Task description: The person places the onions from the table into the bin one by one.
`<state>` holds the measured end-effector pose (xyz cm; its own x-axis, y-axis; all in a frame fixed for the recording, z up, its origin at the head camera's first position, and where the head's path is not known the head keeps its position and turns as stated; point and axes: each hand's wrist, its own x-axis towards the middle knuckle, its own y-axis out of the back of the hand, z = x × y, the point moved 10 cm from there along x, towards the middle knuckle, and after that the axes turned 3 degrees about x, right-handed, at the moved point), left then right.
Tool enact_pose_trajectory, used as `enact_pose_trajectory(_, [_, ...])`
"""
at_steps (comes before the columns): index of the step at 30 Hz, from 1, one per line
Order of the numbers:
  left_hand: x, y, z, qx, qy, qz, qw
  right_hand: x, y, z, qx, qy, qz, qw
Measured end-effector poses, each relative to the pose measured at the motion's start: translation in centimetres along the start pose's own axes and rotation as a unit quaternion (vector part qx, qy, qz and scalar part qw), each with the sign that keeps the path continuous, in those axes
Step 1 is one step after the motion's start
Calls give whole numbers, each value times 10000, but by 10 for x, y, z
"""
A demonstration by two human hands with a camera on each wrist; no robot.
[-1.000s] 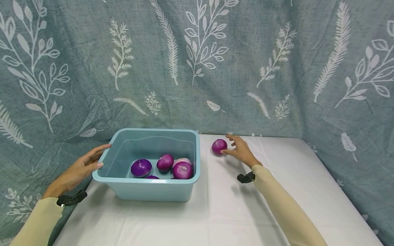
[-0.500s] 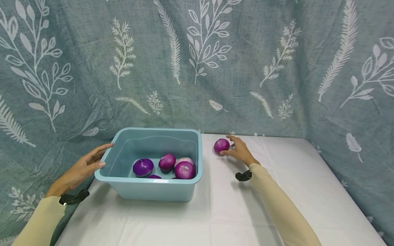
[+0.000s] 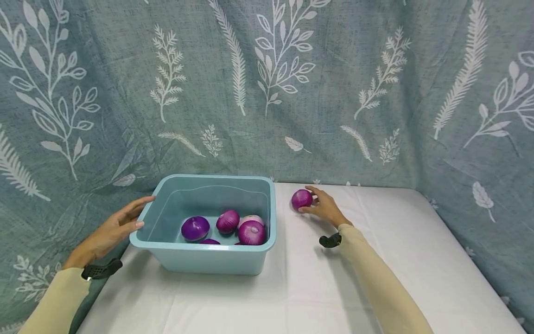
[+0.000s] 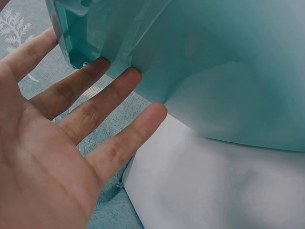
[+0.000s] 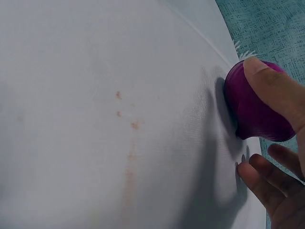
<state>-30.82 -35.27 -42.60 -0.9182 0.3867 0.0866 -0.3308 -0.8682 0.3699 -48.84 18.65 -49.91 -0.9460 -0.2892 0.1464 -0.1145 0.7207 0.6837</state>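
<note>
My right hand [image 3: 326, 209] has its thumb and index finger on opposite sides of a red onion [image 3: 302, 200] at the back of the table. In the right wrist view the thumb lies across the purple onion [image 5: 252, 112], while the other fingers hang loosely below it. My left hand [image 3: 109, 232] rests with fingertips at the left side of a light blue plastic tub [image 3: 200, 247]. Seen from the left wrist, its spread fingers [image 4: 102, 105] touch the tub's outer wall [image 4: 214, 90]. Inside sit several onions, among them a dark purple one [image 3: 195, 228] and a lighter one [image 3: 252, 232].
A white cloth [image 3: 225, 301] covers the table, with faint brownish stains [image 5: 134, 125] near the right hand. Behind it hangs a grey-green curtain [image 3: 233, 153] with white leaf prints, also running along the right side. The tub's front wall hides part of some onions.
My right hand's thumb and index finger have closed in on the onion on the table. The left hand stays at the tub. The head view has shifted slightly.
</note>
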Motion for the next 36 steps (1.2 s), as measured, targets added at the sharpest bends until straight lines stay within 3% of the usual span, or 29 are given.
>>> enact_pose_trajectory(11, [0,0,0,-12,-1,-20,10000,3,-2,1,70,-49,129,9999])
enact_pose_trajectory(20, [-1,-1,1,-62,-42,43,10000,-6,0,-1,226,-89,128,9996])
enact_pose_trajectory(36, [1,0,2,33,-66,4,10000,-20,20,-3,331,-112,254,9991])
